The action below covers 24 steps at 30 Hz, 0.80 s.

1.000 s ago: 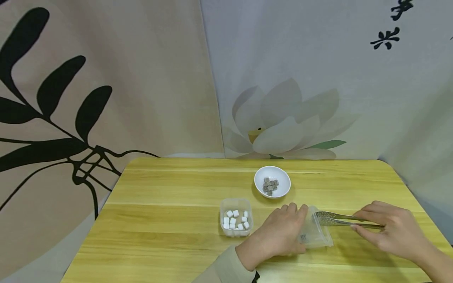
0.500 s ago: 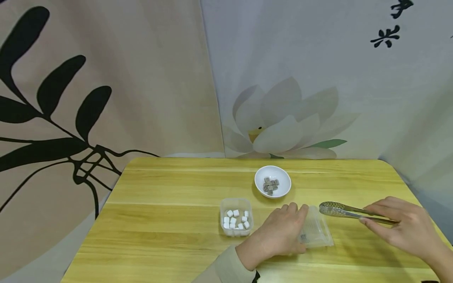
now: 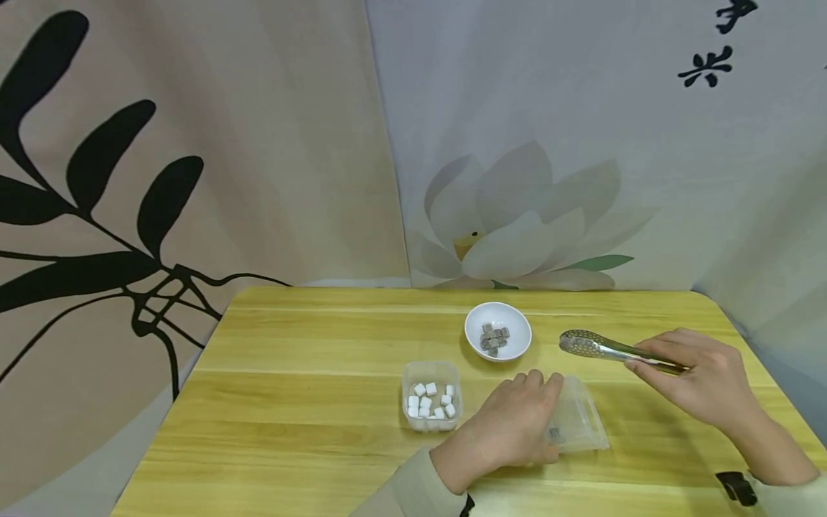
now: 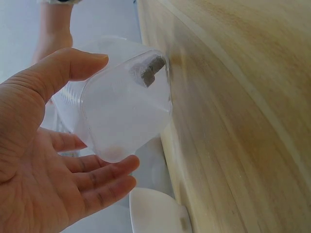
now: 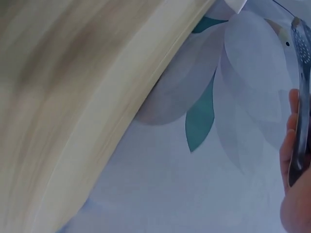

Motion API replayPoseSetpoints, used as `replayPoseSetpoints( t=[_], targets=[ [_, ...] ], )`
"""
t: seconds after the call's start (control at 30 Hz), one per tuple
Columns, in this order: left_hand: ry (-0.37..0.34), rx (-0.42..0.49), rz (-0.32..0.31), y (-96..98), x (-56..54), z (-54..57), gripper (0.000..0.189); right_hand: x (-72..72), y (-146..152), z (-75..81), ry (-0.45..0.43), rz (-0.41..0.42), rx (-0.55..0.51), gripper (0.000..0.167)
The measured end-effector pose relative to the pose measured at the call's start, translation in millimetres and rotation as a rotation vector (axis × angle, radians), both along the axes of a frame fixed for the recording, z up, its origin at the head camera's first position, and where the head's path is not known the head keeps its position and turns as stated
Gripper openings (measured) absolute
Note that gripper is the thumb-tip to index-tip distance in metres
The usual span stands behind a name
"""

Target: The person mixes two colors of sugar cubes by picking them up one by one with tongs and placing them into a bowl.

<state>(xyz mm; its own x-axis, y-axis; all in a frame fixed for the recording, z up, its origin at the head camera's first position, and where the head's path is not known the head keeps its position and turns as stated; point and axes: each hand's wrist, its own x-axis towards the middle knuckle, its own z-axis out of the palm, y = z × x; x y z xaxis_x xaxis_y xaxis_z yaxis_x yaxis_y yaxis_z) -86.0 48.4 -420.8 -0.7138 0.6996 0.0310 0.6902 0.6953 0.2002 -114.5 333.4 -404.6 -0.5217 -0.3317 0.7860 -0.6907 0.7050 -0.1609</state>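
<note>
My left hand (image 3: pixel 507 424) holds a clear plastic tub (image 3: pixel 575 424) tilted on its side, mouth facing right. Through its base, in the left wrist view, a few grey cubes (image 4: pixel 148 75) show in a lower corner. In my right hand (image 3: pixel 701 373) are metal tongs (image 3: pixel 607 349) with perforated tips, pinched between thumb and fingers. The tips hover over the table, right of a white bowl (image 3: pixel 474 337) that contains several grey cubes (image 3: pixel 494 339). Something small and brownish shows at the tongs' tip (image 5: pixel 295 22) in the right wrist view.
Left of my left hand stands a second clear tub (image 3: pixel 431 370) with several white cubes (image 3: pixel 425 403). The wooden table (image 3: pixel 291 402) ends at a printed fabric backdrop (image 3: pixel 291 143). A dark strap (image 3: pixel 736 488) is by my right sleeve.
My right hand has drawn the tongs out of the tilted tub, then raised them and moved them up and left toward the bowl. My left hand and the tub have stayed put.
</note>
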Motion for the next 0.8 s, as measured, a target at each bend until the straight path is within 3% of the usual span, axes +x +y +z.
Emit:
replayPoseSetpoints(
  t=[0.43,0.6,0.8],
  targets=[
    [0.041,-0.009,-0.01,0.7,0.3,-2.8,0.082,-35.3,-42,-14.9,-0.014,0.003,0.042,0.062],
    [0.052,-0.008,-0.016,0.4,0.6,-2.5,0.082,-37.6,-46,-17.6,-0.022,0.001,0.034,0.063],
    [0.055,-0.017,-0.019,-0.4,0.8,-3.0,0.082,-28.8,-35,-14.7,-0.062,-0.009,0.045,0.058]
  ],
)
